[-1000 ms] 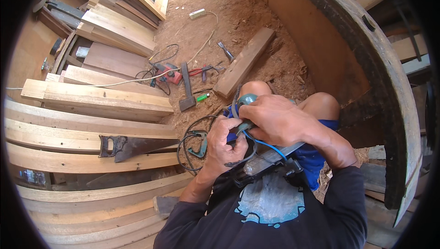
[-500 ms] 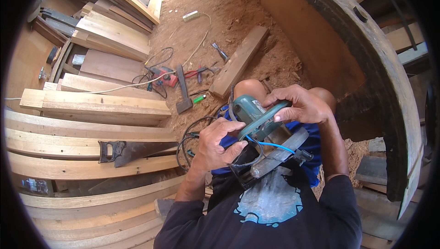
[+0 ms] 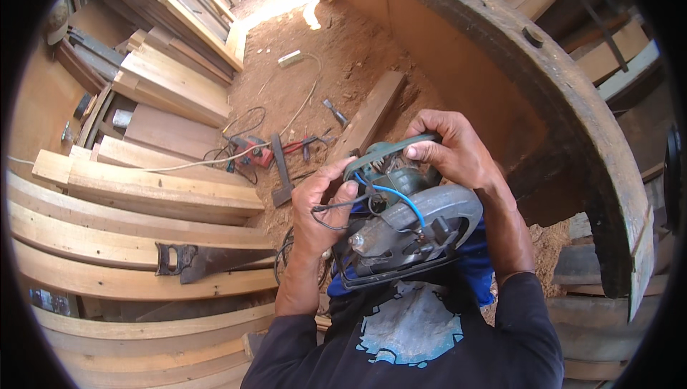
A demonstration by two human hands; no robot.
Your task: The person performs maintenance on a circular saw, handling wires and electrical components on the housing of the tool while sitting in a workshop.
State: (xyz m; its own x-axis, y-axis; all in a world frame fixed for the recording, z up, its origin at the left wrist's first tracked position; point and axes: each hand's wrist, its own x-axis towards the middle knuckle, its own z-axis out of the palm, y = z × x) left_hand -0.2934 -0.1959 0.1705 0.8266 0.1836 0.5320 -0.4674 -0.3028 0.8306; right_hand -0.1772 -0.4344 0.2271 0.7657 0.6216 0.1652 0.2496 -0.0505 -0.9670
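Observation:
I hold a green and grey circular saw [image 3: 408, 228] in front of my chest, above my lap. My left hand [image 3: 323, 211] grips its left side, fingers around the body beside a black cable and a blue wire. My right hand [image 3: 449, 151] clasps the green handle on top. The round grey blade guard faces me, tilted toward the lower right.
Long curved planks [image 3: 136, 239] lie at my left, with a handsaw [image 3: 204, 260] on one. On the dirt floor lie a hammer [image 3: 280, 171], a red tool with cables [image 3: 250, 151] and a loose board [image 3: 368, 117]. A big curved timber [image 3: 572, 124] rises on the right.
The saw has come up from my lap and turned so its blade guard faces me. My right hand moved from its front onto the top handle; my left hand shifted to its side.

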